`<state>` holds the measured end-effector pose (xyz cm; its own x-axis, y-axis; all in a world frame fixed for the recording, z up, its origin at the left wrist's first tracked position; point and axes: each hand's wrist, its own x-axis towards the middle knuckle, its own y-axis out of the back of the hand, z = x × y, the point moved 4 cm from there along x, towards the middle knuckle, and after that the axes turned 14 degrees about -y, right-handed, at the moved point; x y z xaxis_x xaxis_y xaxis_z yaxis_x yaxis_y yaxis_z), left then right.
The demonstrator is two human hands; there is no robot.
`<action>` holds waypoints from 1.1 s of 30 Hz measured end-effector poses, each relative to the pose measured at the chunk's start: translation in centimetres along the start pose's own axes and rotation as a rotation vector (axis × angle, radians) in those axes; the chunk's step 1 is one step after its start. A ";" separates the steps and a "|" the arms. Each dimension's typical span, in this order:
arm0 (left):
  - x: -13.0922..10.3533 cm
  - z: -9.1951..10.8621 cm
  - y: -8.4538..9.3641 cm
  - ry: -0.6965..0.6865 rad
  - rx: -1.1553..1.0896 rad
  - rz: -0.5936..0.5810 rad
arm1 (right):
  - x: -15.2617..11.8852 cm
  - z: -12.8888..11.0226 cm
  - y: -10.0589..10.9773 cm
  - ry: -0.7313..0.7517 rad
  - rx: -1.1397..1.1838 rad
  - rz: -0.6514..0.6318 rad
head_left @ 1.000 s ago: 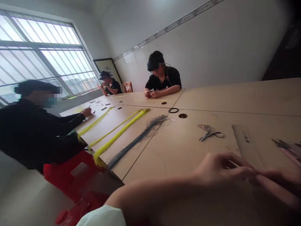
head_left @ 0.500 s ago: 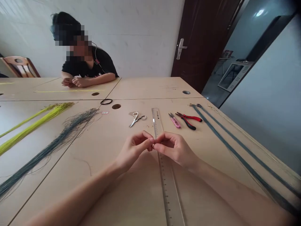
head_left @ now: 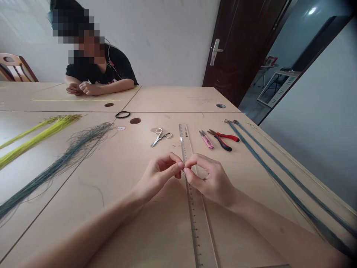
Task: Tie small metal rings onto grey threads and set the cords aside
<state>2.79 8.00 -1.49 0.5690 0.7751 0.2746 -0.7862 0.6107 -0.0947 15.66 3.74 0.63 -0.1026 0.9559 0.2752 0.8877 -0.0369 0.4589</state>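
My left hand [head_left: 160, 173] and my right hand [head_left: 210, 176] meet fingertip to fingertip above a long clear ruler [head_left: 192, 201]. Thumb and forefinger are pinched together on each. Whatever lies between the fingertips is too small to make out. The ruler runs lengthwise away from me beneath both hands, which cover part of it. Beyond my left hand are small silver scissors [head_left: 159, 138], their handles apart. Past my right hand lie pink thread snips [head_left: 206, 140] and pliers [head_left: 225, 139] with red and black handles.
Yellow cords [head_left: 41, 137] and a loose dark teal bundle [head_left: 67, 158] stretch along the left. Teal cords [head_left: 267, 165] lie along the right edge. A black loop [head_left: 122, 115] and a table hole [head_left: 135, 121] are farther back. Across the table sits a person [head_left: 97, 69], hands together.
My right thumb and forefinger have shifted slightly right, with a rounder gap between them. The left hand keeps its pinch. The whole view has tilted a little.
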 end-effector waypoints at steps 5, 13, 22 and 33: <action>-0.2 -0.3 -0.3 0.036 -0.034 -0.024 | -0.2 -0.5 0.1 0.284 -0.311 0.142; -0.2 -0.8 -0.6 0.106 -0.021 -0.008 | 0.0 -0.4 0.2 0.376 -0.469 0.188; -0.1 -0.3 -1.1 0.092 0.053 -0.014 | 0.5 0.0 0.7 0.313 -0.487 0.201; 0.0 0.0 -0.6 -0.018 0.203 0.006 | 0.5 0.1 0.7 0.306 -0.504 0.152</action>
<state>3.23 7.64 -1.43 0.5616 0.7744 0.2914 -0.8227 0.5599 0.0978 16.25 4.21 1.02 -0.1822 0.8046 0.5651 0.5887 -0.3711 0.7182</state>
